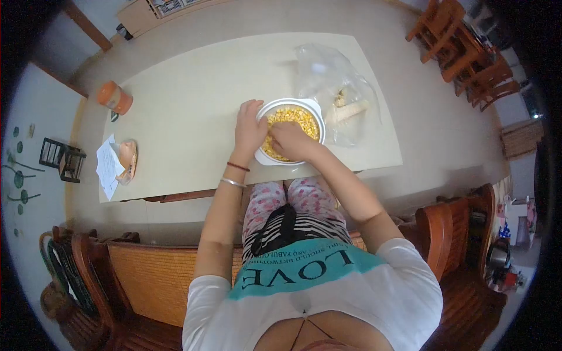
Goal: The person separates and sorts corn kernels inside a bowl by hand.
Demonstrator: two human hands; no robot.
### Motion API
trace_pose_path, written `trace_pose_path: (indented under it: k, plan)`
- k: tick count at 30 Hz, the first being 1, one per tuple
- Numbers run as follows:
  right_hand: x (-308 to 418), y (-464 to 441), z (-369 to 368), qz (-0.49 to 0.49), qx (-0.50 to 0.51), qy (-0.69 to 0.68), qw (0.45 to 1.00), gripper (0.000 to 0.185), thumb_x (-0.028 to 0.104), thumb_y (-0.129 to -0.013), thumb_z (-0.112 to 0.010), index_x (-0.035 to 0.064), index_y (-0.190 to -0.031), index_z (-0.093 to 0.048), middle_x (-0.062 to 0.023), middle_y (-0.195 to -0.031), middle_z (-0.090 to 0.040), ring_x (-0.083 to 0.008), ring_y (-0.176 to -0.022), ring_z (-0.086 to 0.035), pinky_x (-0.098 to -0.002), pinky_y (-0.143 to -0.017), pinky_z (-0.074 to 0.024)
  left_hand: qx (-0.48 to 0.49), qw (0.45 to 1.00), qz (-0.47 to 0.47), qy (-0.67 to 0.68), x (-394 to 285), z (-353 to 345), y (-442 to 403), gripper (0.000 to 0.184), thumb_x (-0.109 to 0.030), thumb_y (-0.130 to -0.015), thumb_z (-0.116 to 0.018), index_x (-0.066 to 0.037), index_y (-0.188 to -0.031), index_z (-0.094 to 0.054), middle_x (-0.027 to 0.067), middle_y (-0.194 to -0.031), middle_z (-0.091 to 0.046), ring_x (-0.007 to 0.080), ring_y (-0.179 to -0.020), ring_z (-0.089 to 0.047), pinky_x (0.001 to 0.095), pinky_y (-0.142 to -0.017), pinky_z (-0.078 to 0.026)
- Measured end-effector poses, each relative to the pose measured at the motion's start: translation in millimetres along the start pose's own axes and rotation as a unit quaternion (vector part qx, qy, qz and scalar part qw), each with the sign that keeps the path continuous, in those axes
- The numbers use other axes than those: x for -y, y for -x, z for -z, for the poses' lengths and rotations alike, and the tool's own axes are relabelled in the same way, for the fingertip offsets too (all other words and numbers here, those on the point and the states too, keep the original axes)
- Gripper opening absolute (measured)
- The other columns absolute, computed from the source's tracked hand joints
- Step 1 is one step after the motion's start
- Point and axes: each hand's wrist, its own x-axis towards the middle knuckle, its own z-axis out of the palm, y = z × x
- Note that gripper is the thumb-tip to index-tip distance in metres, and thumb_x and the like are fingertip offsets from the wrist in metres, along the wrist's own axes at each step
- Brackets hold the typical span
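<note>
A white bowl (317,111) with two side handles stands at the table's front edge, holding loose yellow corn kernels (300,117). My left hand (250,130) rests against the bowl's left rim, its fingers stretched up and slightly apart. Inside the bowl, my right hand (289,140) reaches down into the kernels with its fingers curled; what they hold, if anything, is hidden. To the right of the bowl lies a clear plastic bag (321,67) with pale corn cobs (349,111) in it.
On the table's left side are an orange container (115,97), papers (108,165) and a pinkish object (127,158). The pale table (193,88) reaches close to my lap. Wooden chairs (462,55) stand at the upper right, and a wooden bench (158,281) is behind me.
</note>
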Motion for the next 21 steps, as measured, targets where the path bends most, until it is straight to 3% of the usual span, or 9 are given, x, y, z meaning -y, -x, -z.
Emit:
trace_pose_path:
  k: [3, 4, 9, 12, 19, 21]
  plan:
    - [-2, 16, 20, -0.034, 0.066, -0.063, 0.995, 0.029, 0.011, -0.079, -0.057, -0.0031, -0.103, -0.061, -0.0199, -0.104, -0.061, -0.0385, -0.098, -0.057, -0.0455, -0.085, -0.0452, 0.109, 0.972, 0.153, 0.143, 3, 2, -3, 0.049, 0.008, -0.077, -0.045, 0.002, -0.124, -0.051, 0.0216, -0.123, -0.054, 0.0319, -0.117, -0.051, 0.0368, -0.101, -0.039]
    - [-7, 19, 21, -0.041, 0.013, -0.063, 0.997, 0.029, 0.010, -0.079, -0.057, -0.0035, -0.105, -0.060, -0.0207, -0.105, -0.061, -0.0387, -0.100, -0.057, -0.0451, -0.086, -0.0450, 0.141, 0.947, 0.213, 0.196, 0, 3, -3, 0.052, 0.009, -0.076, -0.043, 0.002, -0.127, -0.050, 0.0215, -0.126, -0.053, 0.0308, -0.119, -0.050, 0.0350, -0.102, -0.039]
    - [-24, 22, 13, -0.072, -0.218, -0.102, 0.968, 0.033, 0.004, -0.078, -0.055, -0.0043, -0.110, -0.058, -0.0242, -0.106, -0.061, -0.0403, -0.104, -0.055, -0.0445, -0.091, -0.0443, 0.046, 0.956, 0.203, 0.205, -20, 5, 36, 0.060, 0.013, -0.072, -0.037, 0.004, -0.131, -0.043, 0.0217, -0.127, -0.052, 0.0311, -0.122, -0.048, 0.0359, -0.104, -0.036]
    - [-15, 14, 20, -0.093, -0.075, -0.082, 0.989, 0.029, 0.005, -0.078, -0.055, -0.0045, -0.106, -0.057, -0.0237, -0.102, -0.062, -0.0400, -0.102, -0.056, -0.0448, -0.089, -0.0448, -0.001, 0.967, 0.183, 0.180, -29, 3, 68, 0.064, 0.013, -0.072, -0.037, 0.006, -0.135, -0.035, 0.0244, -0.129, -0.046, 0.0351, -0.125, -0.043, 0.0396, -0.108, -0.031]
    - [7, -11, -12, -0.064, -0.027, 0.077, 0.995, 0.020, 0.018, -0.080, -0.056, 0.0016, -0.091, -0.060, -0.0206, -0.095, -0.063, -0.0361, -0.094, -0.059, -0.0468, -0.085, -0.0436, -0.047, 0.986, 0.143, 0.070, -44, -2, 103, 0.070, 0.010, -0.071, -0.039, 0.011, -0.139, -0.020, 0.0301, -0.136, -0.030, 0.0440, -0.129, -0.031, 0.0447, -0.112, -0.022]
    - [11, -18, -18, -0.033, 0.022, 0.126, 0.991, 0.023, 0.023, -0.083, -0.055, 0.0026, -0.091, -0.061, -0.0196, -0.096, -0.063, -0.0348, -0.095, -0.059, -0.0474, -0.088, -0.0417, -0.054, 0.984, 0.144, 0.092, -43, -1, 102, 0.067, 0.008, -0.073, -0.040, 0.011, -0.137, -0.024, 0.0278, -0.136, -0.033, 0.0410, -0.131, -0.029, 0.0429, -0.113, -0.019]
